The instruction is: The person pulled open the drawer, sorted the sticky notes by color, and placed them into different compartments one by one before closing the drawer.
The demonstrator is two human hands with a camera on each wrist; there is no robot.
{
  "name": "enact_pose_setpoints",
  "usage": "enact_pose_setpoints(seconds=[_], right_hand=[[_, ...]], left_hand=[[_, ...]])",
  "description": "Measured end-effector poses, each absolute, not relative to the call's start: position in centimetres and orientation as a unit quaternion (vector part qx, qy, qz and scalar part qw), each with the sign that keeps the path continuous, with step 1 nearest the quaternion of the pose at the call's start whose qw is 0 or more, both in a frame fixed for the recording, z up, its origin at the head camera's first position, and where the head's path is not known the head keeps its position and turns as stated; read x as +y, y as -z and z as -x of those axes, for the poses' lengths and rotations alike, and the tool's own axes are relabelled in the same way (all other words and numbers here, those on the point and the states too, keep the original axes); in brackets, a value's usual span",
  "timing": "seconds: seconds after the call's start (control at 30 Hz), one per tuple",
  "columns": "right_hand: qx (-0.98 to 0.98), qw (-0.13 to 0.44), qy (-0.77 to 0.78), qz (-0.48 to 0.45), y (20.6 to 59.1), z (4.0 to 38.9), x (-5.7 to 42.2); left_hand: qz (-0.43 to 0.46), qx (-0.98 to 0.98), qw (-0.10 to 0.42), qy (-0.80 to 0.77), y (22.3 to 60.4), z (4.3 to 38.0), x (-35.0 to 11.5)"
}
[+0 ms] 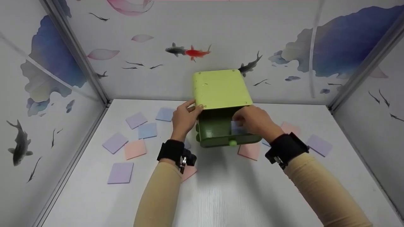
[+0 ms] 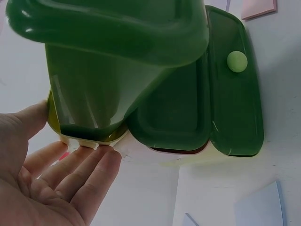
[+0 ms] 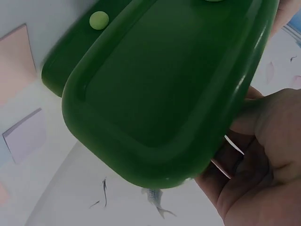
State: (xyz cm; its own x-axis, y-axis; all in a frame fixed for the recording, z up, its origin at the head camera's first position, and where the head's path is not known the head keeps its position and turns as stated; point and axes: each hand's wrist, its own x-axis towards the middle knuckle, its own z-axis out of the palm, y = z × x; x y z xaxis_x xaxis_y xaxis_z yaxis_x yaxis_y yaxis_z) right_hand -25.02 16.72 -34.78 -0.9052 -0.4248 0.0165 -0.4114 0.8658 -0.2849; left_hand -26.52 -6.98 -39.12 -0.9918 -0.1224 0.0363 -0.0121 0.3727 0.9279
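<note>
A small drawer cabinet with a lime-green top and dark green drawers stands at the back of the table. Its top drawer is pulled out; two lower drawers show closed in the left wrist view. My left hand holds the cabinet's upper left edge, thumb near the front corner, fingers along the side. Over the open drawer, my right hand pinches a bluish square card, its fingertips partly hidden. The drawer front blocks most of these fingers in the right wrist view.
Several purple, blue and pink square cards lie on the white table, including a purple card at left and another purple card at right. Painted walls enclose the back and sides. The drawer overhangs a pink card.
</note>
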Motion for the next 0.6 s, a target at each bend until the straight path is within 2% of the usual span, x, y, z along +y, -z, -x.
enact_pose_setpoints(seconds=[0.23, 0.6], right_hand=[[0.969, 0.029, 0.127, 0.212, 35.3, 25.4, 16.5], [0.971, 0.001, 0.096, 0.221, 36.4, 26.2, 16.3]], left_hand=[[-0.043, -0.833, 0.044, 0.549, 39.1, 26.7, -6.9], [-0.050, -0.831, 0.043, 0.553, 39.1, 26.7, -7.0]])
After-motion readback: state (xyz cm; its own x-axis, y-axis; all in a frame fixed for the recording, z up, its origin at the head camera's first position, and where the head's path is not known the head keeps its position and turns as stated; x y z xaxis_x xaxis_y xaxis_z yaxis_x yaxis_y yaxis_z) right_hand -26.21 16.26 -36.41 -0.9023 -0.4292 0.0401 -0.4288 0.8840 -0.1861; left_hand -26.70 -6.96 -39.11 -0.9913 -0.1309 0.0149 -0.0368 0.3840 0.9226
